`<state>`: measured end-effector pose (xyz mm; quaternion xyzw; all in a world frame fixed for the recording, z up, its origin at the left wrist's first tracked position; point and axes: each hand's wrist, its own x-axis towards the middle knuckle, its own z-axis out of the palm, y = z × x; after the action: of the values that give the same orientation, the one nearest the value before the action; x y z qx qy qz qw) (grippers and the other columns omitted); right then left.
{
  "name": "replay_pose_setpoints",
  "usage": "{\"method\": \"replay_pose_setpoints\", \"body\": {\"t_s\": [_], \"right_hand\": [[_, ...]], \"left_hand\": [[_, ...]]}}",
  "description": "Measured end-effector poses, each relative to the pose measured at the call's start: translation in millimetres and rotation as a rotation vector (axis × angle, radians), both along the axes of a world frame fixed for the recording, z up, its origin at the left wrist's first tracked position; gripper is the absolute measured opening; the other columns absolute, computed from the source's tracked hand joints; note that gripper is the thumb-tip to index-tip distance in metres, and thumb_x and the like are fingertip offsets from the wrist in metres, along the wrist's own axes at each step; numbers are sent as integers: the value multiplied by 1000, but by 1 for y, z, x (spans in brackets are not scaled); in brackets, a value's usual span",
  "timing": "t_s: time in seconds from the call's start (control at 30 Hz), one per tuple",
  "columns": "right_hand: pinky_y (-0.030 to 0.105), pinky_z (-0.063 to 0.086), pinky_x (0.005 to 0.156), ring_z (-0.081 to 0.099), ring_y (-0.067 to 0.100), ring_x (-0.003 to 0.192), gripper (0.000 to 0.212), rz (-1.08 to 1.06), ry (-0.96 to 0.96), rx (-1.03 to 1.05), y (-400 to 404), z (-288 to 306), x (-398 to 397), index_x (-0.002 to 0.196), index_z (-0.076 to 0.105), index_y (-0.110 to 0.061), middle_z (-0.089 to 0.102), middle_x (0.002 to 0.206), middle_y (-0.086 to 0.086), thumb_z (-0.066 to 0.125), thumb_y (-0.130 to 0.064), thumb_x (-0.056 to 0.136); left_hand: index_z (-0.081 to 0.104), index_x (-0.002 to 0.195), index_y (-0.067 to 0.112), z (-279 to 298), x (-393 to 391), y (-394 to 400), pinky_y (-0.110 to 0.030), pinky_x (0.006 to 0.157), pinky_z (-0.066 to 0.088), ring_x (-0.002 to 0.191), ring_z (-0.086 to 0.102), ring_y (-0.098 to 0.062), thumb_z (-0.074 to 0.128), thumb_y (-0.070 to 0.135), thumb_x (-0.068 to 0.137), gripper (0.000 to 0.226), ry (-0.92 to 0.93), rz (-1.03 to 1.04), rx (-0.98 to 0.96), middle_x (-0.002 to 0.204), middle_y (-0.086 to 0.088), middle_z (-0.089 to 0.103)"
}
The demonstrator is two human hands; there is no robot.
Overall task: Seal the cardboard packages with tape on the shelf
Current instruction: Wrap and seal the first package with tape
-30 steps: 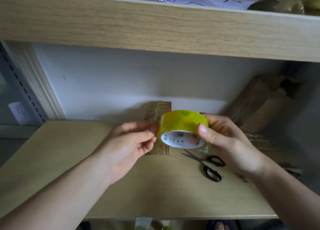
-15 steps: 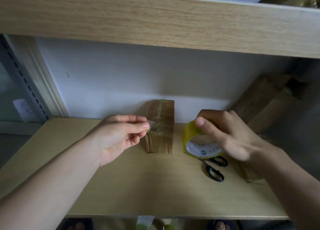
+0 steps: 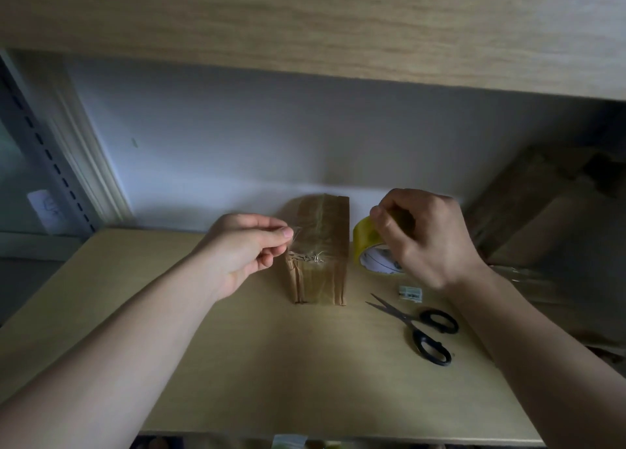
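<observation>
Though its core label is printed, the tape roll (image 3: 369, 245) stays unreadable.

The tape roll (image 3: 367, 242) is yellow with a white core, and the package (image 3: 320, 255) is brown. The scissors (image 3: 420, 328) have black handles. The shelf (image 3: 271, 364) is pale wood-grain.

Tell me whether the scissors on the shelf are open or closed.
Open a little. The scissors lie flat on the shelf, with their two blade tips spread slightly apart and the black handle loops separated.
</observation>
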<state>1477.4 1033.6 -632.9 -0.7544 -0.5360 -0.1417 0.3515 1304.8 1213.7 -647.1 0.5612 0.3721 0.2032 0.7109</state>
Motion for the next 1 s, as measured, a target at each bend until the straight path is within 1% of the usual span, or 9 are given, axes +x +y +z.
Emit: {"method": "replay_pose_setpoints", "body": {"t_s": [0.13, 0.43, 0.53, 0.6, 0.7, 0.8, 0.87, 0.93, 1.0], "right_hand": [[21, 39, 58, 57, 7, 64, 27, -2, -4, -19, 2, -5, 5, 77, 68, -17, 62, 68, -8, 56, -34, 94], [11, 35, 60, 58, 5, 68, 23, -10, 22, -62, 2, -12, 11, 80, 70, -18, 62, 71, -10, 60, -31, 97], [11, 36, 60, 58, 3, 69, 21, -15, 13, -67, 2, -12, 12, 83, 70, -18, 61, 72, -12, 62, -30, 98], [11, 35, 60, 58, 2, 69, 22, -13, 13, -64, 2, -12, 12, 84, 70, -19, 62, 73, -13, 61, -32, 99], [12, 36, 62, 59, 2, 71, 25, 5, 1, -69, 4, -14, 12, 84, 70, -20, 61, 74, -13, 58, -37, 98], [15, 39, 63, 59, 3, 71, 26, -2, -2, -74, 4, -18, 15, 83, 70, -20, 63, 75, -12, 58, -39, 96], [19, 42, 64, 60, 4, 72, 27, -19, 12, -60, 2, -20, 18, 83, 71, -19, 65, 75, -10, 58, -39, 95], [18, 42, 64, 60, 2, 72, 24, -20, 33, -58, -1, -22, 20, 84, 71, -19, 65, 76, -11, 60, -36, 97], [18, 42, 63, 60, 2, 73, 23, -20, 40, -68, -1, -23, 20, 85, 71, -19, 65, 76, -11, 61, -34, 98]], "left_hand": [[70, 98, 2, -6, 8, 5, -17, 49, 44, 54, 62, -10, 77, -7, 82, 20, 20, 16, 20, 71, -7, 75], [69, 99, 3, -14, 13, 9, -18, 49, 45, 53, 63, -9, 79, -10, 80, 24, 45, 30, 68, 68, -4, 76], [69, 99, 3, -16, 13, 11, -20, 52, 45, 56, 64, -11, 78, -10, 80, 25, 21, 45, 79, 70, -5, 76], [69, 98, 4, -19, 11, 12, -22, 56, 46, 59, 65, -13, 79, -10, 79, 25, 8, 51, 103, 76, -7, 76], [68, 96, 5, -25, 9, 12, -22, 57, 46, 61, 65, -14, 81, -7, 79, 24, 0, 53, 189, 86, -11, 76], [68, 93, 9, -33, 9, 13, -23, 59, 46, 61, 65, -13, 82, -4, 79, 23, 23, 82, 289, 84, -8, 75], [69, 93, 9, -35, 6, 18, -25, 62, 47, 64, 66, -13, 82, -3, 80, 22, 0, 122, 258, 85, -8, 76], [69, 94, 9, -37, 4, 22, -26, 63, 47, 63, 66, -11, 79, -2, 83, 18, -41, 148, 205, 86, -10, 75], [71, 94, 9, -37, 4, 22, -26, 62, 47, 62, 65, -10, 77, 1, 87, 12, -35, 146, 241, 85, -7, 74]]}}
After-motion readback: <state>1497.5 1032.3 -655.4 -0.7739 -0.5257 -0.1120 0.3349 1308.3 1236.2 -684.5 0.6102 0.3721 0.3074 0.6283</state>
